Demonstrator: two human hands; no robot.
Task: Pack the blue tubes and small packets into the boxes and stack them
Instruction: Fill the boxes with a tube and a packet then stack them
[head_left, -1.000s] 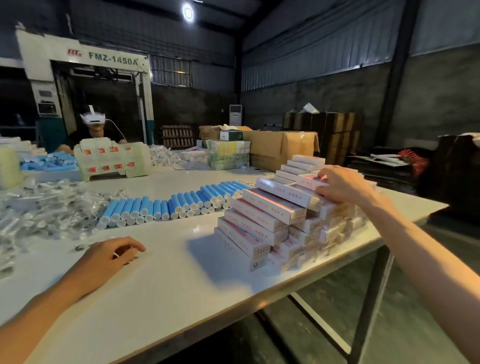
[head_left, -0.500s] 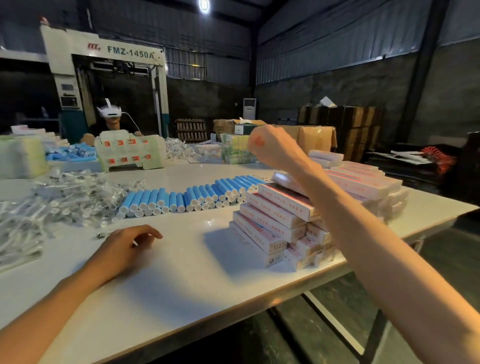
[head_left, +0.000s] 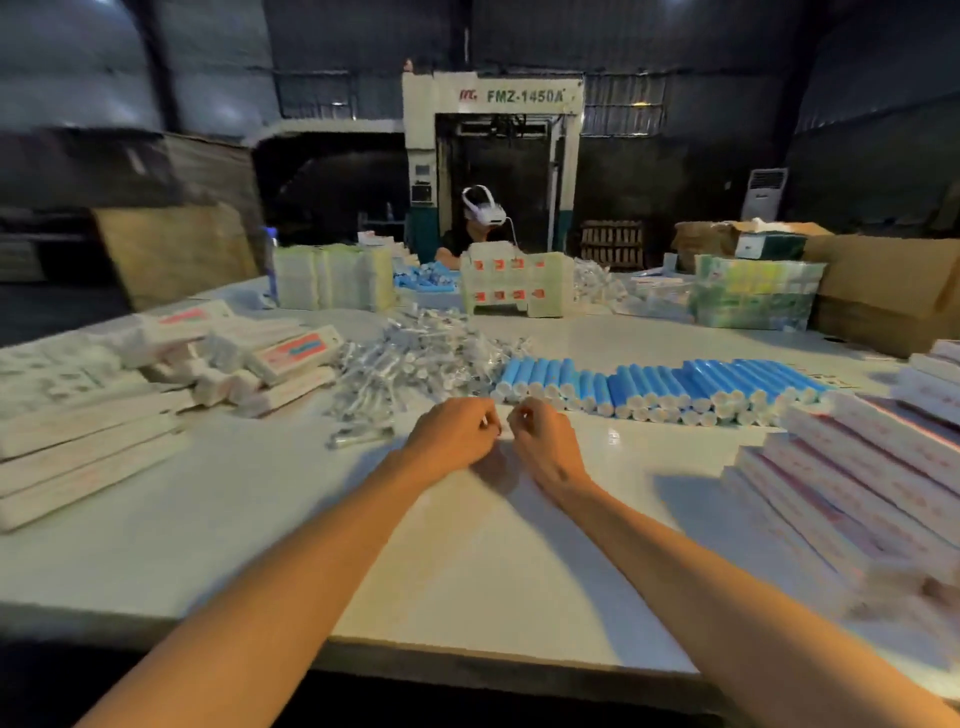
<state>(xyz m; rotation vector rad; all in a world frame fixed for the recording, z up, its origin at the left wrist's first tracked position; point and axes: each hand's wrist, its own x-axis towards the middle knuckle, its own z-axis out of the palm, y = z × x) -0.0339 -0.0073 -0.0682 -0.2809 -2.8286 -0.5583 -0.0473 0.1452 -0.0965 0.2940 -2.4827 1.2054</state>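
My left hand (head_left: 451, 435) and my right hand (head_left: 543, 441) meet over the middle of the white table (head_left: 519, 571), fingers curled. Together they pinch a small clear packet (head_left: 500, 429), mostly hidden between the fingertips. Just beyond them a long row of blue tubes (head_left: 660, 384) with white caps lies on the table. A loose heap of clear small packets (head_left: 415, 358) sits to the left of the tubes. Packed white-and-red boxes (head_left: 872, 467) are stacked at the right edge.
Flat unfolded cartons (head_left: 78, 457) and a jumble of empty boxes (head_left: 270, 358) lie at the left. At the far side of the table a person with a headset (head_left: 480, 223) works behind a white tray (head_left: 519, 286). Brown cartons (head_left: 883, 286) stand at the back right.
My right hand left the box stack, swung over and came down beside my left hand at the table's middle. My view turned left, bringing the empty boxes into sight.
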